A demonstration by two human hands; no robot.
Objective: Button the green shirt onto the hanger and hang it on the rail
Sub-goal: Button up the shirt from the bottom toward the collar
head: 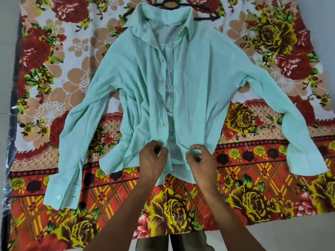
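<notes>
Head view: left hand [153, 157] and right hand [199, 158] pinch green shirt [199, 78] edges.

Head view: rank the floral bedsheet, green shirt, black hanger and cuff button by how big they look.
Largest to smallest:
1. floral bedsheet
2. green shirt
3. black hanger, mostly hidden under the collar, so only its visible part is ranked
4. cuff button

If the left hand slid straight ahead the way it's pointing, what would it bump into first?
Probably just more green shirt. The left hand pinches the left front edge near the hem and points up the open front, so it would slide over cloth toward the collar, long before the hanger.
</notes>
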